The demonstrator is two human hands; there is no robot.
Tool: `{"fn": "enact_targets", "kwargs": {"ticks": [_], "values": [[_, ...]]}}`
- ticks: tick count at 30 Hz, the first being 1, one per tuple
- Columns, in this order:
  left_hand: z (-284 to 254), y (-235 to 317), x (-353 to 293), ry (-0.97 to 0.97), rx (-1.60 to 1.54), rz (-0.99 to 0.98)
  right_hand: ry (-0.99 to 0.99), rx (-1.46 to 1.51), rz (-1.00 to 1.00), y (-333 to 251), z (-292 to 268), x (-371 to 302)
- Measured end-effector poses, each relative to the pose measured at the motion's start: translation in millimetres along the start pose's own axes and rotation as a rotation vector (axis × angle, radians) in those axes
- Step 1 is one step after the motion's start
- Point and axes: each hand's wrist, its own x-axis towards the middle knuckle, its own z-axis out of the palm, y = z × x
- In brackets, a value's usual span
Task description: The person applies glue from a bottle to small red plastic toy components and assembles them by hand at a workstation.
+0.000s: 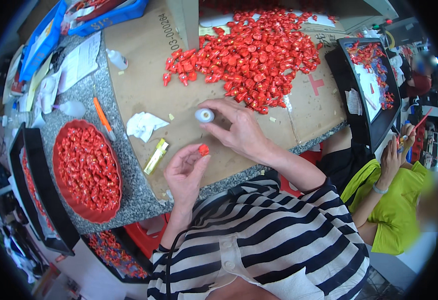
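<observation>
Between the thumb and fingers of my left hand (185,171) is pinched a small red plastic part (203,149), held over the near edge of the cardboard. My right hand (240,128) grips a small white bottle (205,115) with its round end turned up, just beyond the left hand. A large pile of similar red parts (259,60) covers the far side of the cardboard sheet (144,97). Left of my hands lie a crumpled white tissue (145,125) and a yellow-and-clear strip-like packet (156,156).
A red scalloped basin (118,187) full of red parts stands at left, beside an orange utility knife (101,115). Another small bottle (117,59) is farther back. Black trays (346,75) flank the table. At right, a co-worker in a lime top (399,200) handles something.
</observation>
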Motion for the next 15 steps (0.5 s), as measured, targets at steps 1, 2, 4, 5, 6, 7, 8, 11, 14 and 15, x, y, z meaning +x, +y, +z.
{"fn": "enact_targets", "kwargs": {"ticks": [1, 2, 4, 5, 6, 7, 8, 11, 14, 15], "values": [[-1, 1, -1, -0.006, 0.001, 0.006, -0.021, 0.049, -0.021, -4, -7, 1], [-2, 1, -1, 0.003, 0.004, -0.001, -0.015, 0.047, -0.025, -8, -17, 5], [-4, -1, -1, 0.005, 0.005, -0.008, 0.035, 0.022, -0.070, -9, -42, 23], [-3, 0, -2, 0.013, 0.008, -0.008, 0.061, -0.035, -0.030, -8, -56, 37], [-3, 0, -3, 0.026, 0.011, -0.008, 0.084, -0.091, 0.009, -1, -66, 56], [-2, 0, -3, 0.021, 0.014, -0.010, 0.155, -0.206, -0.072, 13, -74, 77], [-3, 0, -3, 0.007, 0.038, 0.008, 0.225, -0.322, -0.153, 29, -82, 99], [-1, 0, -2, -0.002, 0.055, 0.010, 0.083, -0.662, -0.085, 51, -91, 146], [2, 2, 1, -0.014, 0.053, 0.000, -0.017, -0.780, 0.046, 57, -95, 173], [3, 3, 1, -0.021, 0.056, 0.009, -0.066, -0.883, 0.097, 59, -93, 176]]}}
